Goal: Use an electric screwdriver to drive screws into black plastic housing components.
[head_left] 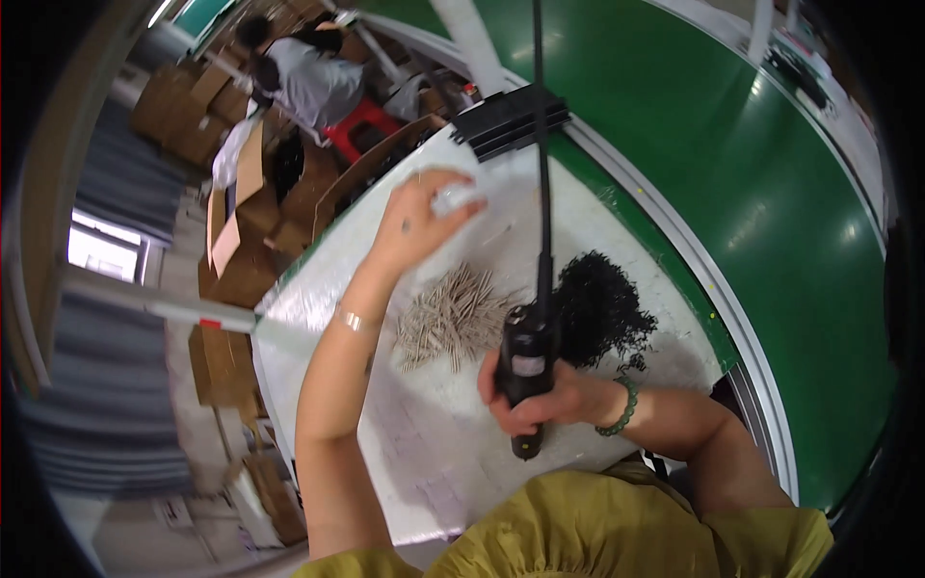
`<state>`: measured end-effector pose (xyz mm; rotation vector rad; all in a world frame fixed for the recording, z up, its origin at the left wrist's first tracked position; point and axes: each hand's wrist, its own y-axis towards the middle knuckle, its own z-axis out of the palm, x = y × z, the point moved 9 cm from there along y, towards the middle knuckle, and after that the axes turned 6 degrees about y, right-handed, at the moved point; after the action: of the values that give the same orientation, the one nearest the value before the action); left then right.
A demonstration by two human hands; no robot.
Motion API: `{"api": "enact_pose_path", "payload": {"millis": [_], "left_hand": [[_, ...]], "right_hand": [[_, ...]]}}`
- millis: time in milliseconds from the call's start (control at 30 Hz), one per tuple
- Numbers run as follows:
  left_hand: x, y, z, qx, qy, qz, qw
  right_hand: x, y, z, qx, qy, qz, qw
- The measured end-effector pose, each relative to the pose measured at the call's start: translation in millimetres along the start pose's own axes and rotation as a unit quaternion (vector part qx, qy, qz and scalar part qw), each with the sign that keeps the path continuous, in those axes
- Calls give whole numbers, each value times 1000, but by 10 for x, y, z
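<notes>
My right hand [540, 400] grips a black electric screwdriver [526, 371] that hangs from a black cable [542, 144] above the white worktable [424, 453]. My left hand [414, 226] reaches forward over the table's far part and holds a small pale part [455, 198] in its fingertips. Between the hands lies a pile of thin tan metal pieces [448, 318]. A heap of small black screws [602, 308] lies just right of the screwdriver.
A green conveyor belt [771, 193] curves past the table's right side. A black ridged block [509, 120] sits at the table's far edge. Cardboard boxes [241, 241] are stacked to the left, where another person [308, 77] sits by a red stool [361, 120].
</notes>
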<state>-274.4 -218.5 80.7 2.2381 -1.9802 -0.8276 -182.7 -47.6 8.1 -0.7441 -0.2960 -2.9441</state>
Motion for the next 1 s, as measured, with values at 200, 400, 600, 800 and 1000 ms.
{"api": "enact_pose_path", "payload": {"millis": [200, 400, 600, 800, 1000], "left_hand": [[925, 1526, 758, 124, 116, -103, 980], [932, 1571, 720, 118, 161, -124, 972], [717, 482, -28, -44, -108, -178, 977], [-188, -1370, -305, -13, 6, -223, 975], [-1009, -2408, -28, 72, 64, -196, 976]], "right_hand": [[227, 61, -21, 26, -7, -14, 1000], [424, 36, -93, 25, 48, -59, 997], [470, 5, -93, 33, 60, -76, 995], [985, -253, -34, 12, -81, -186, 979], [1593, -1192, 238, -204, -183, -461, 844]]}}
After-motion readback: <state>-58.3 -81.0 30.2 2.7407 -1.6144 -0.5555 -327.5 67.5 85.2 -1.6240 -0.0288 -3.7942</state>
